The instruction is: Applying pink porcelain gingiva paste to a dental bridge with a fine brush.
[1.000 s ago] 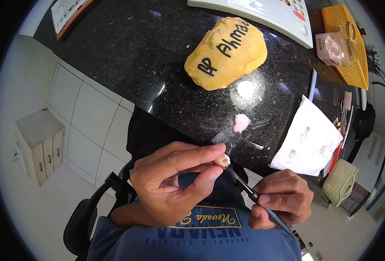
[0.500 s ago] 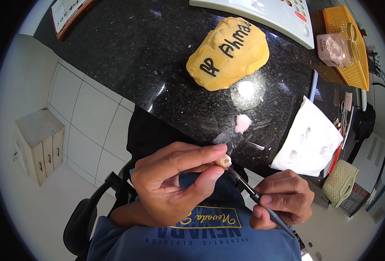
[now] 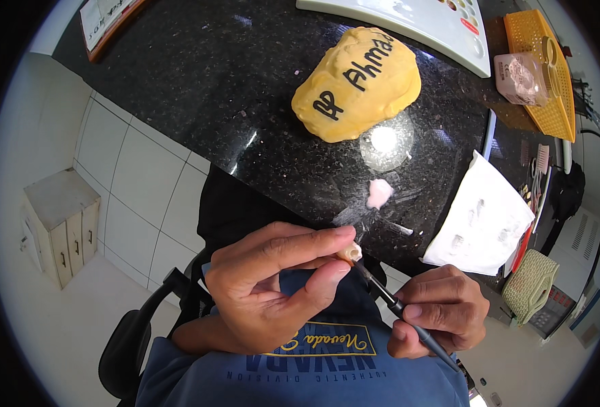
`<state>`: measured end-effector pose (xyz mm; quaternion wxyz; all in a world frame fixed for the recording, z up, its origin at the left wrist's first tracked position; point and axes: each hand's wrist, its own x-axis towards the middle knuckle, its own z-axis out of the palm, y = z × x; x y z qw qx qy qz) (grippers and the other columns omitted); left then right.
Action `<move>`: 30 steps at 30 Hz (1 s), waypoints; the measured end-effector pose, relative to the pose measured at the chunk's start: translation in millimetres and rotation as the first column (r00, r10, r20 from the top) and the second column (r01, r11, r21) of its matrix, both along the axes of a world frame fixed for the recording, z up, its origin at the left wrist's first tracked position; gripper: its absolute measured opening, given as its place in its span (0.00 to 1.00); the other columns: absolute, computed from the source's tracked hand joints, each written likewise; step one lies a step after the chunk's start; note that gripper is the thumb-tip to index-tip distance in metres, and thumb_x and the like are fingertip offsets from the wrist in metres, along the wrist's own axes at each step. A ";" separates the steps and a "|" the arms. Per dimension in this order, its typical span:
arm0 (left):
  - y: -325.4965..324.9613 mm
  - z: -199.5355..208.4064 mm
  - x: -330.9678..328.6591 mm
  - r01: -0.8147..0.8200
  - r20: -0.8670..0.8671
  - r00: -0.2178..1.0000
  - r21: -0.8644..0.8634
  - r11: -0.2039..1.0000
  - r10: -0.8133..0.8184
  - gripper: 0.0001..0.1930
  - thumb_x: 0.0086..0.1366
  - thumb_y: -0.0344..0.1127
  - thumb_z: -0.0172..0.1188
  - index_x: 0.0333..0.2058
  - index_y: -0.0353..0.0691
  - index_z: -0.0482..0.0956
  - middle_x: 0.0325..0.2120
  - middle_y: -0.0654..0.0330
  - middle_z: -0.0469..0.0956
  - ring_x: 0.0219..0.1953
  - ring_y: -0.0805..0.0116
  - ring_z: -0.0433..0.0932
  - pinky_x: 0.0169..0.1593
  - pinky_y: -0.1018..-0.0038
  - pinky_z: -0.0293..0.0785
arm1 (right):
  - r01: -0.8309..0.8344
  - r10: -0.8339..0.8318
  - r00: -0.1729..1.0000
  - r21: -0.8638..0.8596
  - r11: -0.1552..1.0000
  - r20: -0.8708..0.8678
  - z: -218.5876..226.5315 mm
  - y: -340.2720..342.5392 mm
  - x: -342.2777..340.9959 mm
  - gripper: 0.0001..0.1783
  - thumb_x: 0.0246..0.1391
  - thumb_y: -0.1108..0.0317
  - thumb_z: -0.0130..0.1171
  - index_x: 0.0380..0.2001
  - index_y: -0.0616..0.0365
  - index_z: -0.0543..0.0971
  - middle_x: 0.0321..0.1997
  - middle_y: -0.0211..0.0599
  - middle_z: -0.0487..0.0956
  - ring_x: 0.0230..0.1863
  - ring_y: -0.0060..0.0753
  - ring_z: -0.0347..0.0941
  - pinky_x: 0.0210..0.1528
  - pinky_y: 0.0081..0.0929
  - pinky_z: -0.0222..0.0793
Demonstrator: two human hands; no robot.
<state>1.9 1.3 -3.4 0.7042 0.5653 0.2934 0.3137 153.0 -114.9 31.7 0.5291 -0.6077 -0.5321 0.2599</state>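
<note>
At the black stone bench's edge (image 3: 178, 74), left fingers (image 3: 306, 245) pinch a small ivory piece (image 3: 352, 253). Right fingers (image 3: 442, 289) grip a black-handled tool (image 3: 392, 303).

- Bright, pale light fills the room.
- Round, blown-out glare sits on the glossy black table (image 3: 191, 78).
- Fisheye curvature bends the floor tiles (image 3: 147, 180); corners go black.
- The small pale piece (image 3: 353, 252) shows little detail.

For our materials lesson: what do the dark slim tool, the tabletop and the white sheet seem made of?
Slim tool: smooth, dark shaft with shiny highlights; metal or plastic, unclear.
Tabletop: probably polished stone, black and speckled, with mirror-like reflections.
White sheet: likely paper or thin cloth, matt with grey smudges.
</note>
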 end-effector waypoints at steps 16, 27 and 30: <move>-3.2 -1.6 0.9 -0.048 -0.002 0.999 -0.042 0.998 0.048 0.16 0.48 0.14 0.62 0.39 0.26 0.77 0.31 0.48 0.79 0.34 0.65 0.81 0.38 0.79 0.80 | 0.275 -0.275 0.961 -0.007 0.961 0.027 -1.0 -3.7 -4.0 0.13 0.37 0.78 0.65 0.29 0.65 0.74 0.27 0.46 0.76 0.24 0.31 0.74 0.22 0.20 0.68; -1.0 2.4 -2.3 -0.010 0.137 0.990 -0.176 0.984 0.035 0.16 0.51 0.10 0.57 0.40 0.26 0.74 0.36 0.45 0.76 0.40 0.60 0.80 0.44 0.74 0.80 | 0.312 -0.303 0.948 -0.090 0.946 0.102 -1.8 3.8 -6.2 0.11 0.36 0.78 0.66 0.26 0.65 0.75 0.23 0.48 0.78 0.20 0.26 0.76 0.19 0.15 0.67; -1.1 2.5 -1.8 -0.006 0.156 0.987 -0.195 0.981 0.037 0.15 0.51 0.10 0.57 0.39 0.26 0.73 0.35 0.44 0.76 0.40 0.59 0.79 0.44 0.73 0.80 | 0.299 -0.288 0.951 -0.093 0.950 0.115 -1.2 4.4 -5.8 0.11 0.35 0.78 0.67 0.26 0.65 0.76 0.24 0.48 0.78 0.21 0.27 0.76 0.19 0.16 0.68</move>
